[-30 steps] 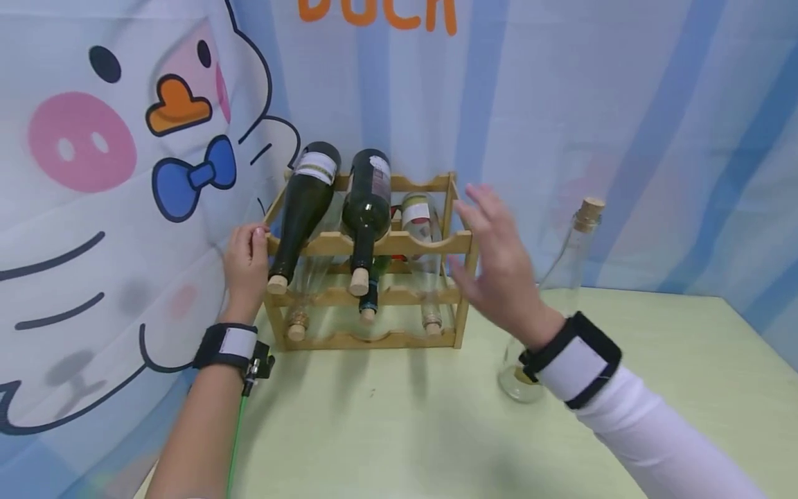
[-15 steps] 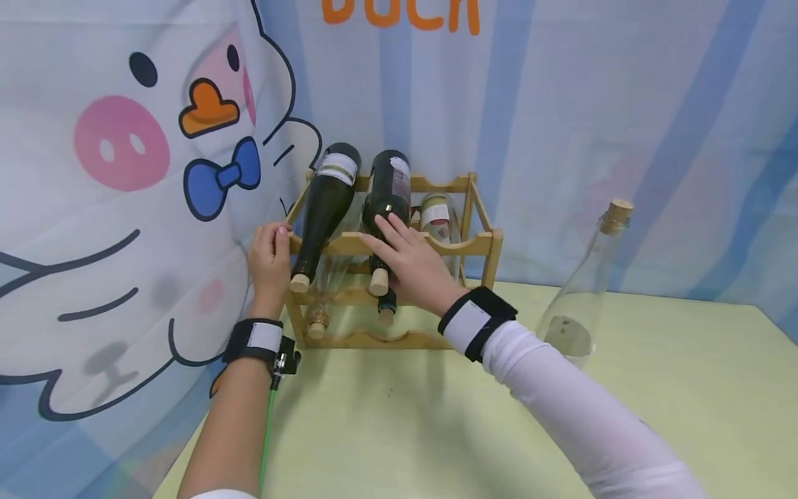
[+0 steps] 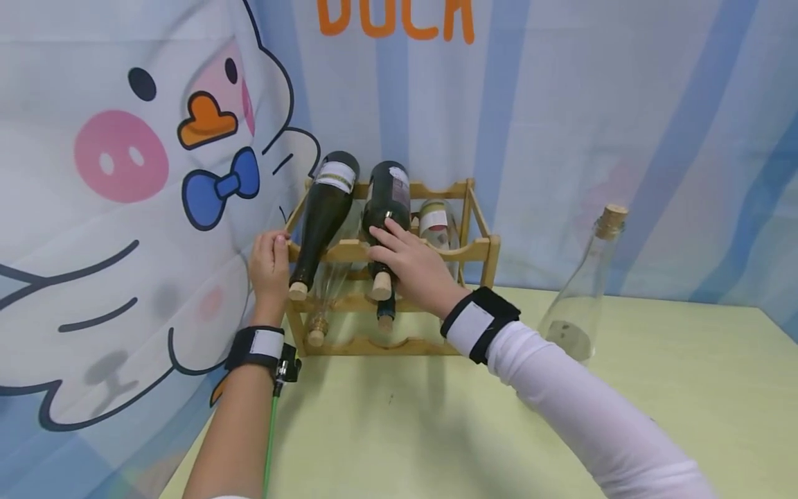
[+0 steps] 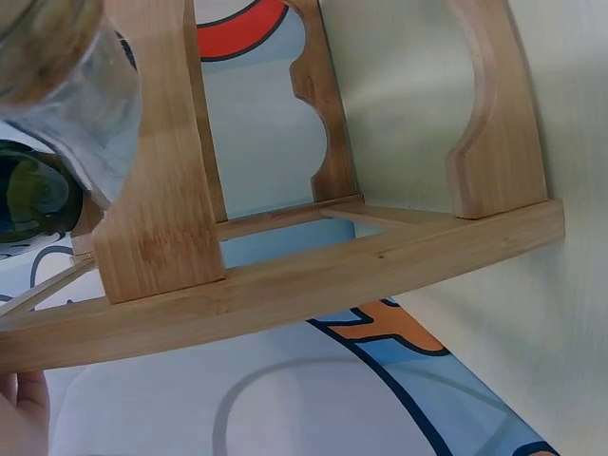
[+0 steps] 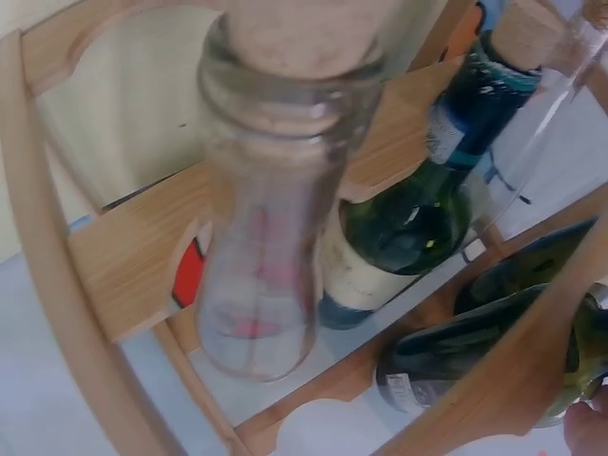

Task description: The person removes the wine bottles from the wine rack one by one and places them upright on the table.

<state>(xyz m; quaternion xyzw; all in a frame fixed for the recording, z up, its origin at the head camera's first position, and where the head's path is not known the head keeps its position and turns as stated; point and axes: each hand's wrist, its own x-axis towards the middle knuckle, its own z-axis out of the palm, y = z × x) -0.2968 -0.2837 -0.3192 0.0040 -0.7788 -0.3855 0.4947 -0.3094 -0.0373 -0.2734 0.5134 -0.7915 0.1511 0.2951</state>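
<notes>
A wooden wine rack (image 3: 480,248) stands against the backdrop. My left hand (image 3: 269,277) grips its front left corner, fingers curled over the upper side rail. On the upper tier, my right hand (image 3: 419,272) holds the middle dark wine bottle (image 3: 383,194) near the shoulder. Its thumb is hidden in the head view, while a fingertip (image 5: 587,432) shows on the bottle in the right wrist view. Left of it lies another dark green wine bottle (image 3: 327,215), neck toward me. Lower down are a green bottle (image 5: 408,223) and a clear corked bottle (image 5: 261,275).
A tall clear bottle (image 3: 580,291) with a cork stands on the pale green table (image 3: 673,360), right of the rack and behind my right forearm. Another clear bottle (image 3: 330,281) lies at the lower left of the rack. A printed cloth (image 3: 561,90) hangs behind.
My right hand has come from the rack's right side, where it was raised with spread fingers, onto the middle dark wine bottle. The left hand keeps its place on the rack corner.
</notes>
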